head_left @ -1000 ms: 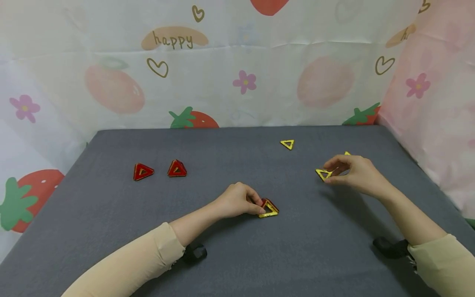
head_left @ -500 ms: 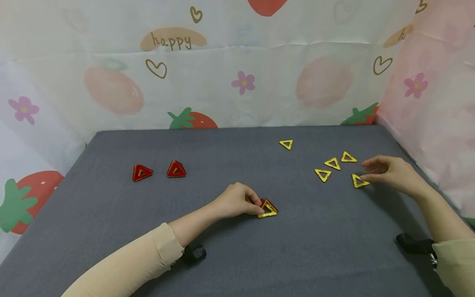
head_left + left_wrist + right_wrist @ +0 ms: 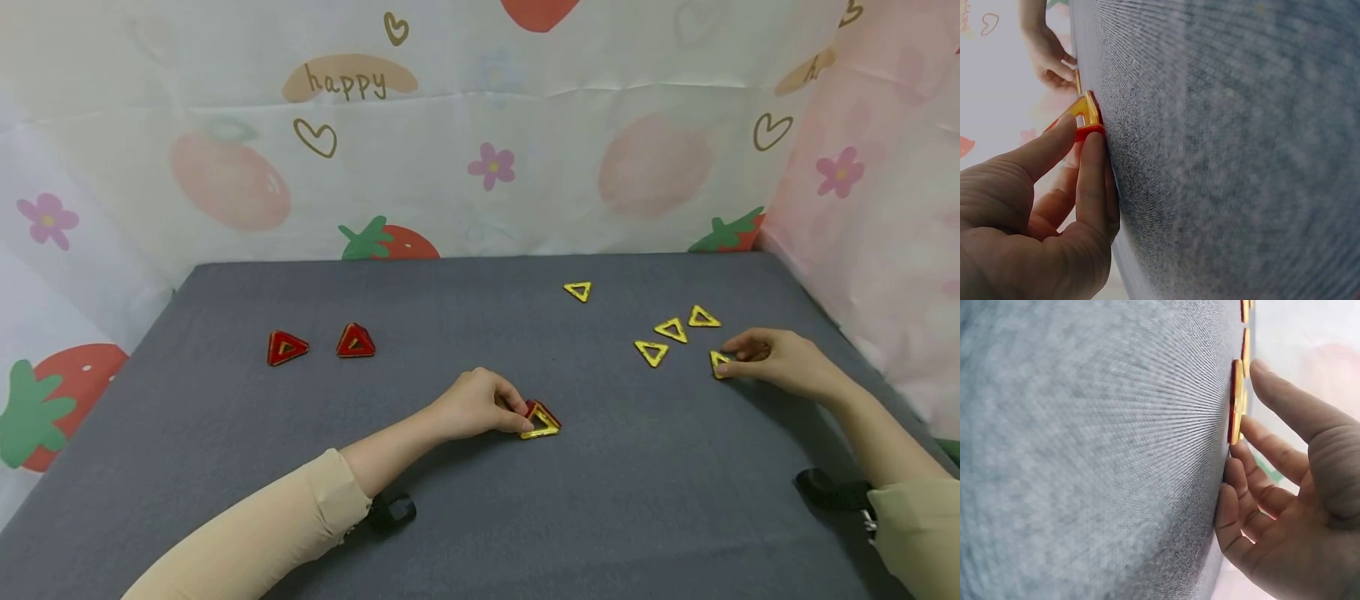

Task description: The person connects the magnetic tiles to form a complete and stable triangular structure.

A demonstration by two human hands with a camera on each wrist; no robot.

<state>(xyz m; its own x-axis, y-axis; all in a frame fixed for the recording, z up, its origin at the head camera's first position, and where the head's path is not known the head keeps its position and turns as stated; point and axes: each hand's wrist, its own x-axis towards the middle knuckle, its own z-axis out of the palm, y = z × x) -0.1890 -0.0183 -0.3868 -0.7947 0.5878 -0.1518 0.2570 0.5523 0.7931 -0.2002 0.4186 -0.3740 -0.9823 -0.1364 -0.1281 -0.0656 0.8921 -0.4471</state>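
Observation:
My left hand (image 3: 480, 408) pinches a small assembly of red and yellow triangular magnetic tiles (image 3: 543, 422) on the grey table. In the left wrist view, thumb and fingertips hold the assembly (image 3: 1088, 115) at its red edge. Toward the table's right side, my right hand (image 3: 787, 362) is at a yellow triangular magnetic tile (image 3: 717, 363) lying flat. The right wrist view shows this tile (image 3: 1235, 403) with a red underside; the thumb stands apart from it and the index fingertip is close to its edge. Whether that finger touches it, I cannot tell.
More yellow triangular tiles lie flat nearby: one tile (image 3: 651, 353), a second tile (image 3: 681, 336), a third tile (image 3: 703, 323). Another tile (image 3: 587, 293) is near the back edge. Two red triangular pieces (image 3: 360, 350) sit at left. A printed curtain (image 3: 450, 125) hangs behind.
My right hand has left one yellow tile lying on the table and moved right to another. In the last half second it shifted slightly left over that tile. My left hand has stayed in place.

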